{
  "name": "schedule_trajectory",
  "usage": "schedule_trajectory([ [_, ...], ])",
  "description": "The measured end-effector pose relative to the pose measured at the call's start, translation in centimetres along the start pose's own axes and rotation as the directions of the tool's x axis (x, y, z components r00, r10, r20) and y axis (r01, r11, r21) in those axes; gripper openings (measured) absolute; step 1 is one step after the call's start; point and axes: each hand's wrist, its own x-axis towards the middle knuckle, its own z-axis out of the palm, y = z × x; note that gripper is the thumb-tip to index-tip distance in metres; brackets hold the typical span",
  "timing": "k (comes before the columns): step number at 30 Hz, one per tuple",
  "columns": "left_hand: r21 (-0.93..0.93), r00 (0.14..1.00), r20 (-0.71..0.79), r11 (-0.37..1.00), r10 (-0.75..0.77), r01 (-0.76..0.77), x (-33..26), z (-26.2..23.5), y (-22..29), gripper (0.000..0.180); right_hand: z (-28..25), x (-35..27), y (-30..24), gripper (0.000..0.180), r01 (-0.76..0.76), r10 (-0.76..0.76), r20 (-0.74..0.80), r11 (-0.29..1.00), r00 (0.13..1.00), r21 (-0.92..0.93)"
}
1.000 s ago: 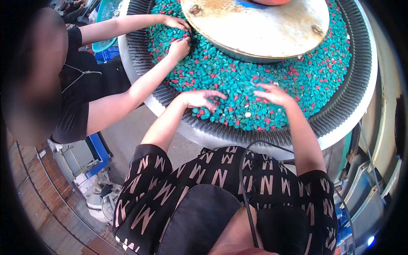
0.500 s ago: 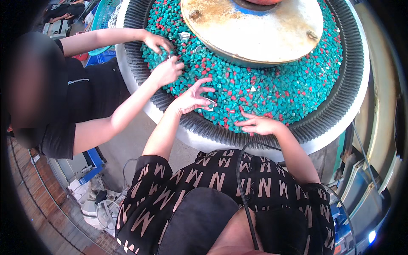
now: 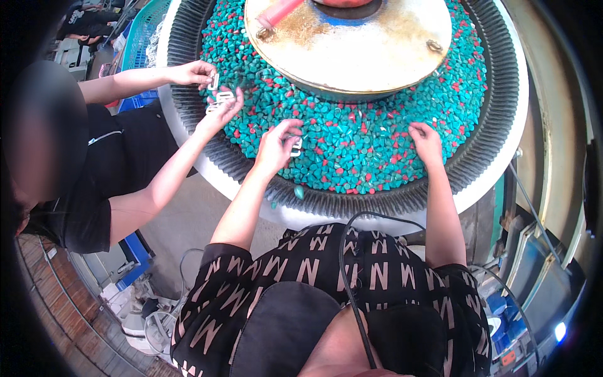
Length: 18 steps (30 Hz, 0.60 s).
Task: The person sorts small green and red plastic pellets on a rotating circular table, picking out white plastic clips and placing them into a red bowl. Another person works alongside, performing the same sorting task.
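My left hand [image 3: 274,151] is closed around small pale metal buckle-like pieces [image 3: 296,148], partly hidden by its fingers, just above green and red tumbling stones [image 3: 352,144]. My right hand [image 3: 428,144] reaches into the stones farther right, its fingertips pinched together; whatever is between them cannot be made out. A green stone [image 3: 299,191] shows against the black ribbed wall, below my left wrist. On the left, a co-worker's hand [image 3: 227,107] holds several similar metal pieces [image 3: 220,99], while the other hand [image 3: 200,73] grips one more.
The stones fill a round tub with a black ribbed wall [image 3: 207,135] and white outer rim [image 3: 502,157]. A stained white domed cover [image 3: 352,50] with a red bar [image 3: 282,12] rises in its middle. A teal basket [image 3: 141,41] stands behind the co-worker. A black cable [image 3: 344,251] hangs before my chest.
My right hand has moved right and away from me, its fingers closing. My left hand has turned and curled around the metal pieces. The co-worker's hands have drawn back, showing metal pieces.
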Motion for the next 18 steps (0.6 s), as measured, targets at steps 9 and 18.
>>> schedule_trajectory([
  [9, 0.354, 0.489, -0.337, 0.590, 0.805, -0.726, 9.0, -3.1, 15.2, 0.017, -8.1, 4.4, 6.0, 0.047, -0.295, 0.154, -0.386, 0.893, 0.910, -0.340],
  [18, 0.394, 0.534, -0.031, 0.501, 0.845, -0.770, 7.2, 0.4, 19.3, 0.016, -10.0, 9.1, 7.5, 0.074, -0.344, 0.220, -0.334, 0.859, 0.917, -0.379],
])
